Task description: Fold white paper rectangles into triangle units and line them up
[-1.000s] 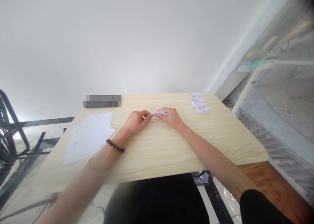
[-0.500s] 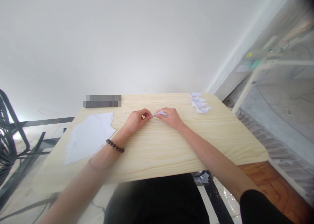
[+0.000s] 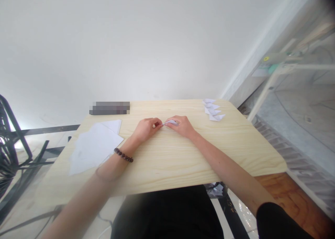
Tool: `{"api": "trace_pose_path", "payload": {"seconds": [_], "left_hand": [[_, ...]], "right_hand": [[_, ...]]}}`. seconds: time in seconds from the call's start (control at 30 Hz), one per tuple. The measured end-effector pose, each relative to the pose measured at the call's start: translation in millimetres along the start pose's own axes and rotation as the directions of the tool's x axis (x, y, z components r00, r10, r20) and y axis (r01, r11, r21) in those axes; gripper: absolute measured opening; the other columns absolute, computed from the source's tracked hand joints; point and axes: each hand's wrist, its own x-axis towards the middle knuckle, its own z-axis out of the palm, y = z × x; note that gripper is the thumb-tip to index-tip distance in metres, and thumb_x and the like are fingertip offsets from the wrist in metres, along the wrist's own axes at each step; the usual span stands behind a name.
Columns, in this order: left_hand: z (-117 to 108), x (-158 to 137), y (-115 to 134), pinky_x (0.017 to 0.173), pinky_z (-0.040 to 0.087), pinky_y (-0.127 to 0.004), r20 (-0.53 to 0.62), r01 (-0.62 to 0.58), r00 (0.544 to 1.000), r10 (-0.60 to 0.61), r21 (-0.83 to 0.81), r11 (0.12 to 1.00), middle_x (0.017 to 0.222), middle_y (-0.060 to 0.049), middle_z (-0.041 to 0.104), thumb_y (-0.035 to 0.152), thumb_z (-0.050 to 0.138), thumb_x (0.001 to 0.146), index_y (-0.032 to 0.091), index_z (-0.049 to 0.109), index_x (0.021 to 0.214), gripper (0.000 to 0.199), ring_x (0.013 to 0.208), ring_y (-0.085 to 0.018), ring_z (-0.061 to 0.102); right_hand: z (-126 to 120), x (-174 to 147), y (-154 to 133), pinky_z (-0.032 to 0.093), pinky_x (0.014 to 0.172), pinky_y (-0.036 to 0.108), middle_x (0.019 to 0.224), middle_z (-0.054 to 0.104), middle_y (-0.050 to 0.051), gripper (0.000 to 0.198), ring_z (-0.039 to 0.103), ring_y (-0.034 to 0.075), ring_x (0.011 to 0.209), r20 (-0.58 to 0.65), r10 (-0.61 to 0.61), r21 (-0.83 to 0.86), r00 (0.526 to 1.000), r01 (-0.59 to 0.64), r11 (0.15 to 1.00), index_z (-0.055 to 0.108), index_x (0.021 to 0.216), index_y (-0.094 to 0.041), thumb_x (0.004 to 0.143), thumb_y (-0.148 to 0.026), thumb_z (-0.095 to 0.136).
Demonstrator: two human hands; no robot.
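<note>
Folded paper (image 3: 172, 121) sat between both hands above table (image 3: 167, 162). Left hand (image 3: 146, 129) pinched narrow tip; right hand (image 3: 184, 126) clasped wider end. Monitoring remotely, I logged almost no shift over last second; I judged shaping remained at same step.

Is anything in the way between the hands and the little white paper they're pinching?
Nothing visible: the left hand and right hand pinch the folded paper directly. The white sheets lie off to the left.
</note>
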Motion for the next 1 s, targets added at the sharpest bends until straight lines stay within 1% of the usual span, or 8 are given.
{"api": "trace_pose_path", "payload": {"seconds": [0.2,0.3,0.43,0.6,0.7,0.83,0.9,1.0], "left_hand": [[-3,-2,6,0.059,0.038,-0.021,0.013,-0.003,1.0,0.003,0.0,1.0,0.075,-0.001,0.063,0.038,0.04,0.081,0.02,0.062,0.085,0.028,0.064,-0.012,0.053],[-4,-2,8,0.061,0.038,-0.022,0.022,-0.034,0.999,0.035,-0.023,0.999,0.081,-0.003,0.063,0.037,0.037,0.083,0.02,0.062,0.085,0.03,0.068,-0.013,0.054],[-4,0,5,0.062,0.039,-0.022,0.039,-0.03,0.999,0.031,-0.042,0.999,0.08,-0.004,0.063,0.034,0.038,0.083,0.018,0.063,0.083,0.03,0.069,-0.014,0.054],[-2,1,-1,0.061,0.039,-0.022,0.009,-0.014,1.0,0.015,-0.091,0.996,0.076,-0.003,0.063,0.032,0.038,0.083,0.018,0.062,0.081,0.028,0.067,-0.013,0.054],[-2,2,-3,0.06,0.038,-0.022,-0.008,-0.017,1.0,0.017,-0.087,0.996,0.075,-0.003,0.062,0.033,0.039,0.082,0.017,0.061,0.08,0.028,0.066,-0.013,0.053],[-2,2,-3,0.058,0.038,-0.023,-0.026,0.015,1.0,-0.018,-0.086,0.996,0.073,-0.003,0.061,0.035,0.038,0.082,0.017,0.06,0.08,0.028,0.063,-0.013,0.052],[-2,1,-3,0.057,0.037,-0.023,-0.034,0.052,0.998,-0.056,-0.091,0.994,0.071,-0.003,0.061,0.036,0.038,0.082,0.016,0.06,0.079,0.029,0.061,-0.013,0.052],[-3,0,-2,0.053,0.036,-0.023,-0.043,0.118,0.992,-0.123,-0.1,0.988,0.068,-0.002,0.061,0.038,0.038,0.082,0.016,0.059,0.077,0.031,0.057,-0.013,0.051]], "right_hand": [[0,0,0,0.042,0.069,0.021,0.083,0.066,0.001,0.017,0.059,0.013,0.076,-0.01,0.007,0.0,1.0,-0.007,1.0,0.066,0.079,-0.02,0.074,-0.033,0.055],[0,0,0,0.041,0.068,0.022,0.082,0.066,0.001,0.02,0.059,0.013,0.075,-0.01,0.045,0.006,0.999,-0.045,0.999,0.065,0.08,-0.02,0.074,-0.036,0.054],[0,0,1,0.039,0.061,0.021,0.078,0.063,0.0,0.027,0.055,0.012,0.068,-0.001,0.117,0.009,0.993,-0.117,0.993,0.062,0.084,-0.018,0.072,-0.041,0.054],[-1,1,3,0.03,0.049,0.019,0.058,0.051,-0.003,0.033,0.042,0.008,0.053,0.014,0.162,-0.057,0.987,-0.161,0.985,0.058,0.071,-0.015,0.071,-0.048,0.052],[-1,1,3,0.028,0.048,0.019,0.055,0.047,-0.004,0.033,0.039,0.007,0.051,0.011,0.159,-0.068,0.987,-0.158,0.985,0.055,0.066,-0.015,0.071,-0.048,0.051],[-2,2,2,0.03,0.05,0.019,0.057,0.05,-0.004,0.032,0.042,0.008,0.053,-0.009,0.157,-0.049,0.988,-0.157,0.986,0.056,0.068,-0.015,0.071,-0.047,0.053],[-2,2,2,0.034,0.052,0.019,0.063,0.056,-0.002,0.032,0.048,0.009,0.056,-0.003,0.176,0.017,0.984,-0.176,0.984,0.058,0.076,-0.015,0.074,-0.047,0.05],[-1,3,5,0.039,0.057,0.019,0.075,0.063,0.003,0.036,0.056,0.011,0.063,0.014,0.223,0.163,0.975,-0.222,0.961,0.059,0.087,-0.015,0.081,-0.044,0.038]]}}
